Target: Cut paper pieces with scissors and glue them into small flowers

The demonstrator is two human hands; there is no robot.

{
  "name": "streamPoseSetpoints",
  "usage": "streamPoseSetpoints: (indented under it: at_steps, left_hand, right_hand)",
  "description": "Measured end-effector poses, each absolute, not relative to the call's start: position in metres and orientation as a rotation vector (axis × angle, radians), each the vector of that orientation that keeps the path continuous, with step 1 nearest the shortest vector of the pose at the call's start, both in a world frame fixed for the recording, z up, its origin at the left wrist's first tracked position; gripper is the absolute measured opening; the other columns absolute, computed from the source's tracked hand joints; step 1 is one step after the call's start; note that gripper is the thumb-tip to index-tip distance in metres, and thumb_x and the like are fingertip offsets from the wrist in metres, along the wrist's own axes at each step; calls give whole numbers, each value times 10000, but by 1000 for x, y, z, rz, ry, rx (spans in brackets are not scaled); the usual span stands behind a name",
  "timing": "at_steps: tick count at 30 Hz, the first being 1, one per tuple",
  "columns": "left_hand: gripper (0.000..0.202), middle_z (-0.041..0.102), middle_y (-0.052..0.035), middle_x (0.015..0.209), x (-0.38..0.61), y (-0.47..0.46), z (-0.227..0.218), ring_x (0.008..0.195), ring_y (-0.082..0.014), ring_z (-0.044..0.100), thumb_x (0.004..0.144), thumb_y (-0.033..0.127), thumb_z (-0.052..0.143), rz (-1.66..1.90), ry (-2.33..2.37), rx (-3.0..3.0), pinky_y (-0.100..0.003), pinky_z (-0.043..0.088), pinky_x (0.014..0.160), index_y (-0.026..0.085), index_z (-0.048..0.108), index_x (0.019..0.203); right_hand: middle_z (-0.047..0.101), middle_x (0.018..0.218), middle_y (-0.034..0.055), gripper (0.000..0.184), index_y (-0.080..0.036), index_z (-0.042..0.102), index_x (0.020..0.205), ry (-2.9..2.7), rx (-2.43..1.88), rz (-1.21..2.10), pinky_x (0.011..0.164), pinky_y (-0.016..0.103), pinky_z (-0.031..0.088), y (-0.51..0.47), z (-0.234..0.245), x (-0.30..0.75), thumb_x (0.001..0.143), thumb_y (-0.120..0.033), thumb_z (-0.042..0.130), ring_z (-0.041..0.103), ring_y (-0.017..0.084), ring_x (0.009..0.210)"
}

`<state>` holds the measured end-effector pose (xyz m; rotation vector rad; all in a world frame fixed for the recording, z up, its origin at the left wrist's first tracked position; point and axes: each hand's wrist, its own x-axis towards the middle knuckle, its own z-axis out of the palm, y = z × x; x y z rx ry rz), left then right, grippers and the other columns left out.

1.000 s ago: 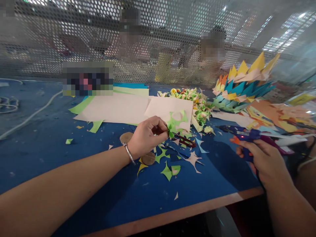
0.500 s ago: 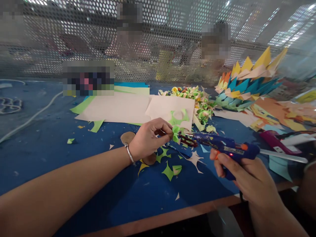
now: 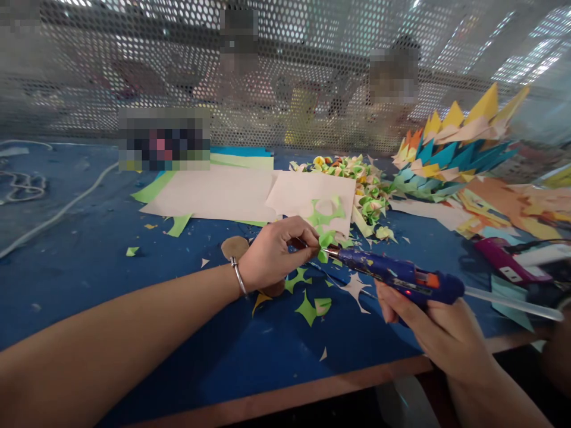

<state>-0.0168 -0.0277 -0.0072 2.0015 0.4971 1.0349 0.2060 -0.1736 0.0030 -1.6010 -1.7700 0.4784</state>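
Observation:
Between the thumb and fingers of my left hand (image 3: 283, 252) is a small curled piece of green paper (image 3: 326, 242). My right hand (image 3: 439, 333) grips a blue hot glue gun (image 3: 392, 272) with its fingers round the handle. The gun's nozzle meets the green paper, and a clear glue stick (image 3: 513, 302) sticks out of its back end. A brown disc (image 3: 235, 246) lies behind my left wrist. Under and beside the hands are green paper scraps (image 3: 306, 310) and a pale star-shaped scrap (image 3: 355, 288).
Pale paper sheets (image 3: 214, 193) lie across the blue table (image 3: 191, 362). Behind them is a heap of small folded paper pieces (image 3: 368, 187). A spiky folded-paper model (image 3: 459, 148) stands at the right, near a purple power strip (image 3: 506, 261). A white cable (image 3: 62, 208) runs along the left.
The glue gun has tilted, its back end now lower and its nozzle brought onto the green paper. My left hand keeps its pinch. The whole view has shifted slightly.

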Motion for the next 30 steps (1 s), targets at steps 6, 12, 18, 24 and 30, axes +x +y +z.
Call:
streamPoseSetpoints:
  at_steps: [6,12,18,24,30]
  left_hand:
    - [147,658,-31,826,-17,-28,-7,774,-106,613,769,39,599,1028,503,2022,-227,532,687,166,626,701]
    - [149,659,-31,819,-17,-28,-6,781,-104,617,775,38,602,1024,489,2027,-219,530,692,163,624,697]
    - [152,656,-29,818,-17,-29,-6,777,-107,618,778,43,592,1016,498,2025,-225,532,689,168,619,695]
    - [144,650,-25,819,-16,-28,-7,761,-102,610,782,49,588,1014,482,2028,-226,531,682,169,621,709]
    - [128,649,-26,817,-17,-28,-6,757,-101,608,780,61,592,1002,488,2024,-225,534,682,166,624,714]
  right_hand:
    - [607,694,11,390,-212,569,636,-1757,-1660,420,586,267,441,-174,4,204,957,-424,510,586,131,578]
    - [633,710,13,390,-216,580,627,-1884,-1621,370,591,257,465,-173,3,209,957,-411,508,616,130,578]
    - [652,742,14,388,-216,578,619,-1871,-1646,332,616,258,476,-174,1,210,950,-413,525,637,133,597]
    - [660,745,7,359,-219,586,636,-1980,-1596,300,605,234,477,-173,2,216,957,-367,524,638,117,595]
    - [652,731,7,394,-217,578,626,-1891,-1641,297,618,229,472,-174,0,212,967,-399,500,632,115,612]
